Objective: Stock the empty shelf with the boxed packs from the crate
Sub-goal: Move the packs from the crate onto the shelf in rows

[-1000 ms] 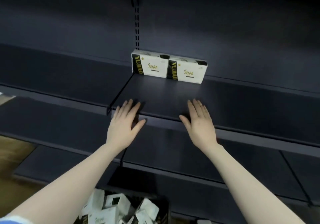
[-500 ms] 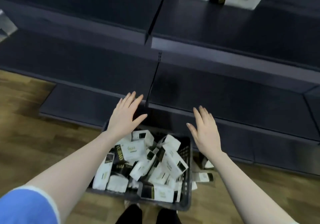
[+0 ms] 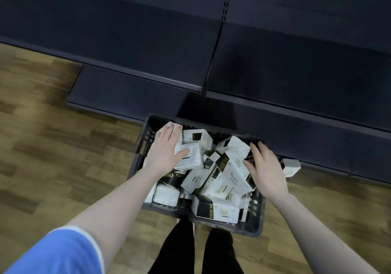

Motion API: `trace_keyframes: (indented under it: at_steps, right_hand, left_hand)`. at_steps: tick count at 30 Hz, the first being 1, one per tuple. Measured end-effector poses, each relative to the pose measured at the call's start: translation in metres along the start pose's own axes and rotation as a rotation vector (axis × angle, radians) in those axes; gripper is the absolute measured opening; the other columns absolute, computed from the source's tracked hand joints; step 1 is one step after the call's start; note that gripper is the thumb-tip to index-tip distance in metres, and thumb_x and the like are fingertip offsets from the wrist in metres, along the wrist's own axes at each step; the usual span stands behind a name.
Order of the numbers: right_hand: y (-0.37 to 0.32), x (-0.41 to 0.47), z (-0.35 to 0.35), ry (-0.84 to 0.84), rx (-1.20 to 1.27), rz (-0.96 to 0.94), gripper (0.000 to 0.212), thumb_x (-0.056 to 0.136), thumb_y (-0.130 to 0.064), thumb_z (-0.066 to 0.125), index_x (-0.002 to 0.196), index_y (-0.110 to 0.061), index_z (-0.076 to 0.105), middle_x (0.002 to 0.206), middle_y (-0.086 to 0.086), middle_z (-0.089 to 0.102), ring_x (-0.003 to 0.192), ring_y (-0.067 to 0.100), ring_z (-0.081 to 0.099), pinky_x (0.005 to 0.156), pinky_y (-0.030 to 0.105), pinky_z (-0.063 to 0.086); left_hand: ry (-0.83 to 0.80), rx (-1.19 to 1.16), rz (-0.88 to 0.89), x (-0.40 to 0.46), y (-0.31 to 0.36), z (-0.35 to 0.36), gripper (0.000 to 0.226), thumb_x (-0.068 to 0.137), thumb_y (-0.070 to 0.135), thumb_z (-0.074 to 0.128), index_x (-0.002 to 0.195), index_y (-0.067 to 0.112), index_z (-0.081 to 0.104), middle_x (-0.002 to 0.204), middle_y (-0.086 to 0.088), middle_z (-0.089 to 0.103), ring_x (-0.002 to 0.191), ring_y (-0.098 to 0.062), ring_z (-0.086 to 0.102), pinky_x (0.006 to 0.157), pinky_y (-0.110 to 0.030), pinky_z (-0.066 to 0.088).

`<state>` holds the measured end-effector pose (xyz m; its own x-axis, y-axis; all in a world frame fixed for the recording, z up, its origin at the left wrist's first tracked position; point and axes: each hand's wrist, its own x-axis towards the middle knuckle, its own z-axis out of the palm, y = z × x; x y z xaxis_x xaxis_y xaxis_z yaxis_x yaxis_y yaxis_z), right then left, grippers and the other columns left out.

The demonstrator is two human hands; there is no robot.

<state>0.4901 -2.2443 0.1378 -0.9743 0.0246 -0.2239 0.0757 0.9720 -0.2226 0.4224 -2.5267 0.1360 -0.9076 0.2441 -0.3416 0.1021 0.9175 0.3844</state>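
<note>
A dark plastic crate (image 3: 251,224) stands on the floor in front of me, heaped with several white boxed packs with black and gold ends. My left hand (image 3: 165,151) lies with straight fingers over a white pack (image 3: 190,155) at the crate's far left. My right hand (image 3: 265,168) reaches down at the crate's right side, fingers spread beside a long white pack (image 3: 232,168). Neither hand grips anything. The dark shelves (image 3: 296,72) fill the top of the view; the stocked shelf is out of view.
One white pack (image 3: 292,168) lies on the wooden floor (image 3: 53,136) just right of the crate, against the shelf base. My black-trousered legs (image 3: 190,250) stand right behind the crate. A lower shelf edge (image 3: 275,104) juts out above the crate.
My view has tipped down from the shelf to the crate. Both hands have dropped from shelf height into the crate and now reach the packs.
</note>
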Motion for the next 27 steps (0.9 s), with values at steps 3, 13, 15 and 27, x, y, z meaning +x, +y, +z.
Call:
trace_keyframes:
  at_steps: [3, 13, 15, 27]
  right_hand:
    - [0.002, 0.003, 0.018, -0.039, 0.036, 0.016, 0.055, 0.094, -0.034, 0.048, 0.139, -0.003, 0.039, 0.144, 0.023, 0.037, 0.131, 0.038, 0.036, 0.108, 0.044, 0.029]
    - [0.000, 0.006, 0.081, -0.038, 0.043, -0.028, 0.057, 0.090, -0.037, 0.042, 0.132, 0.001, 0.047, 0.132, 0.028, 0.047, 0.117, 0.043, 0.050, 0.098, 0.050, 0.041]
    - [-0.001, 0.006, 0.086, -0.035, 0.052, -0.026, 0.057, 0.090, -0.037, 0.041, 0.132, 0.001, 0.047, 0.133, 0.029, 0.046, 0.118, 0.043, 0.049, 0.099, 0.050, 0.039]
    - [-0.007, 0.017, 0.086, -0.026, 0.055, -0.011, 0.058, 0.091, -0.039, 0.039, 0.134, 0.000, 0.045, 0.134, 0.029, 0.044, 0.119, 0.043, 0.048, 0.098, 0.048, 0.040]
  left_hand:
    - [-0.057, 0.036, -0.026, 0.010, -0.013, 0.020, 0.073, 0.095, 0.050, 0.045, 0.152, 0.021, 0.010, 0.160, -0.004, 0.008, 0.147, -0.018, 0.002, 0.117, -0.029, 0.003]
    - [-0.363, 0.226, 0.064, 0.059, -0.055, 0.088, 0.090, 0.083, 0.046, 0.066, 0.151, 0.017, 0.016, 0.158, -0.002, 0.016, 0.146, -0.017, 0.012, 0.115, -0.029, 0.013]
    - [-0.334, 0.329, 0.115, 0.065, -0.054, 0.098, 0.095, 0.077, 0.052, 0.069, 0.150, 0.017, 0.019, 0.155, 0.001, 0.023, 0.143, -0.017, 0.017, 0.113, -0.032, 0.017]
    - [-0.176, 0.338, 0.099, 0.044, -0.046, 0.119, 0.100, 0.062, 0.057, 0.078, 0.142, 0.020, 0.031, 0.131, -0.003, 0.043, 0.120, -0.023, 0.038, 0.099, -0.032, 0.026]
